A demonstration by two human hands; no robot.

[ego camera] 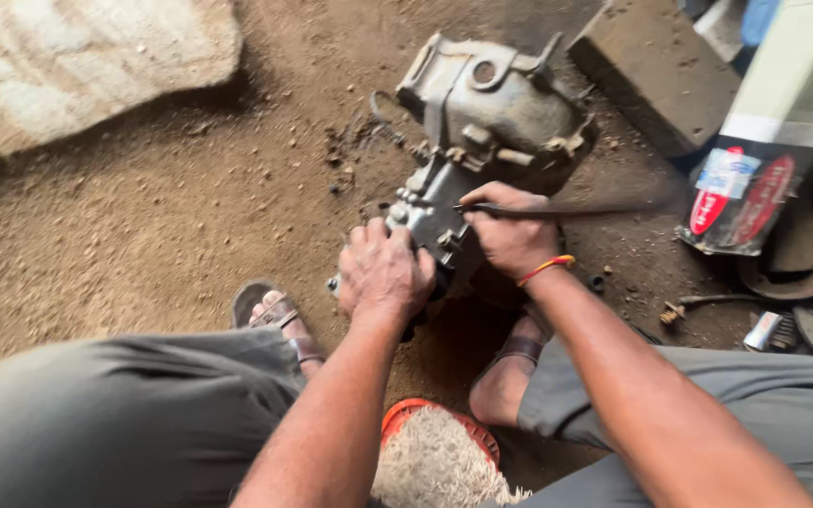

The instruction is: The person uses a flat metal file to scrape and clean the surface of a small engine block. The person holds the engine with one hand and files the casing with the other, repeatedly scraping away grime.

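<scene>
- Grey-trousered knees (124,414) and forearms nearest the lens; between them an orange-rimmed stool with a shaggy cover (437,452), cut off by the bottom edge.
- Engine casing (486,127), grimy cast metal, lies on the dirt floor (143,235) between sandalled feet; looks heavy, rigid, probably oily. Best held by its narrow near end.
- Left hand (384,273) clamped over that near end, steadying it.
- Right hand (512,230) closed around a thin dark rod-like tool (557,211); motion-blurred, tip unclear.
- Casing underside hidden; clutter at right hard to identify.
</scene>
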